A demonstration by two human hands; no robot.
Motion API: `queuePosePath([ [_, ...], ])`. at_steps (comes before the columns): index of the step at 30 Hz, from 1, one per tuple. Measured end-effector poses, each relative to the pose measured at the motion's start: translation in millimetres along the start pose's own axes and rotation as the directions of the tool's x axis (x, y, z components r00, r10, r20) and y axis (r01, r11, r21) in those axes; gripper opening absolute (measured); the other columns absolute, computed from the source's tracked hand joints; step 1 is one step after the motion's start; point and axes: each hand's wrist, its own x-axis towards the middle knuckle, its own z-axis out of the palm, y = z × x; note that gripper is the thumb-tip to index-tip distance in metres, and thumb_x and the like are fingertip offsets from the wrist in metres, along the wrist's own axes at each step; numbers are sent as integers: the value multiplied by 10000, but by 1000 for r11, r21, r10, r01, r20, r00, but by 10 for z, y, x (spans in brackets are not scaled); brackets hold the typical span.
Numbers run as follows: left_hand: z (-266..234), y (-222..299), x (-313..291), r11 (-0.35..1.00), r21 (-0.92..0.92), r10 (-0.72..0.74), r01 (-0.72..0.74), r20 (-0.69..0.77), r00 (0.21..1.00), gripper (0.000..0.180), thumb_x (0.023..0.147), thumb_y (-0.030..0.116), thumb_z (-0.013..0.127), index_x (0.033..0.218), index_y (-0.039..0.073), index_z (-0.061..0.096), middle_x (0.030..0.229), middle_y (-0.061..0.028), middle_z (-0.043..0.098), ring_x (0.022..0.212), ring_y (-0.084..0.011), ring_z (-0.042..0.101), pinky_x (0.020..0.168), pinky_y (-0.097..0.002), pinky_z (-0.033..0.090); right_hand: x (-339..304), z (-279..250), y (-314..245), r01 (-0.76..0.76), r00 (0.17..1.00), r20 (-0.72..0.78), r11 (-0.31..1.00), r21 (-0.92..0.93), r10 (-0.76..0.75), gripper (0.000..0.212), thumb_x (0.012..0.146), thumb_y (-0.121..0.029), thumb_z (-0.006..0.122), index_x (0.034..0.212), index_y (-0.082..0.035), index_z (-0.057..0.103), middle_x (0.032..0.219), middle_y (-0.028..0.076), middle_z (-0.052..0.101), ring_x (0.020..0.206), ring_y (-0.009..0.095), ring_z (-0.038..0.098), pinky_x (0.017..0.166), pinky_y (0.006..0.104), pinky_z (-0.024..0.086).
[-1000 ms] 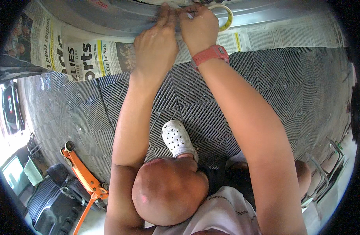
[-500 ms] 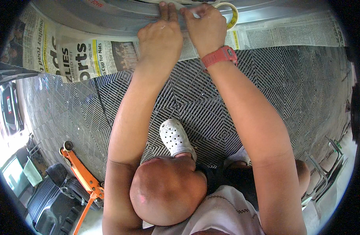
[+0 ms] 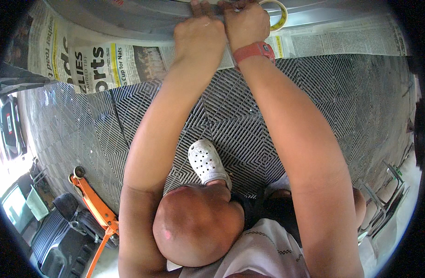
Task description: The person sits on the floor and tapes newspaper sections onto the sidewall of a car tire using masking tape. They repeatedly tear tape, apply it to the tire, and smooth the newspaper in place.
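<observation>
Both my hands are at a smooth grey curved panel (image 3: 152, 11), close to the top of the view. My left hand (image 3: 201, 37) rests against it with two fingers stretched up and pressed to the surface; the other fingers are bent. Beside it, nearly touching, my right hand (image 3: 247, 28) has its fingers curled in at the panel's upper part, where the fingertips are partly cut off. A roll of masking tape (image 3: 281, 18), cream with a yellow inner core, stands against the right hand's outer side, partly behind it. Newspaper sheets (image 3: 333, 41) run along the panel's lower edge, below both hands.
Ribbed grey floor tiles (image 3: 235, 111) lie below. An orange floor jack (image 3: 96, 201) is at the lower left, near a black car part (image 3: 59, 241). Metal-framed chairs (image 3: 384, 199) stand at the right. My bent knee (image 3: 198, 227) and white clog (image 3: 205, 160) are between my arms.
Both hands have moved slightly, the left one up and to the right, closer to the right hand. The tape roll has shifted a little right and up with the right hand.
</observation>
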Motion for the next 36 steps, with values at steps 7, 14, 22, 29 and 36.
queuePosePath([
  [7, -40, 85, 96, 998, -46, 47, -43, 98, 994, 446, 968, 196, 566, 1299, -53, 729, 1204, -297, 772, 953, -359, 816, 814, -531, 645, 26, -116, -55, 83, 993, 85, 997, 3, -83, 395, 829, -416, 874, 1026, -74, 856, 956, 211, 804, 960, 450, 738, 884, 541, 594],
  [14, 160, 144, 30, 994, -99, 38, -43, -44, 998, 565, 957, 193, 567, 1447, -82, 627, 1370, -301, 709, 963, -369, 810, 831, -504, 644, 3, -173, 345, 196, 976, 101, 980, -41, -191, 326, 844, -368, 869, 1005, -85, 851, 969, 232, 787, 998, 444, 707, 901, 545, 573],
  [22, 253, 157, 73, 987, -116, 104, -110, -53, 993, 614, 941, 165, 585, 1508, -71, 582, 1485, -304, 634, 1033, -398, 795, 874, -507, 638, 34, -190, 506, 264, 964, 36, 964, -45, -262, 286, 880, -340, 850, 975, -69, 841, 927, 218, 784, 968, 445, 704, 879, 536, 574],
  [29, 283, 235, 113, 990, -95, 108, -107, 3, 994, 641, 936, 180, 591, 1495, -133, 562, 1418, -386, 633, 983, -408, 804, 849, -504, 641, 238, -184, 413, 275, 961, 63, 955, -113, -269, 265, 917, -344, 814, 996, -91, 837, 867, 230, 751, 959, 467, 708, 870, 558, 564],
  [36, 365, 243, 129, 988, -67, 131, -136, -69, 989, 636, 934, 182, 591, 1475, -151, 571, 1401, -406, 631, 962, -403, 809, 840, -492, 644, 312, -225, 339, 227, 974, -11, 972, -60, -228, 217, 796, -219, 842, 816, -7, 803, 818, 254, 752, 803, 467, 733, 759, 540, 596],
])
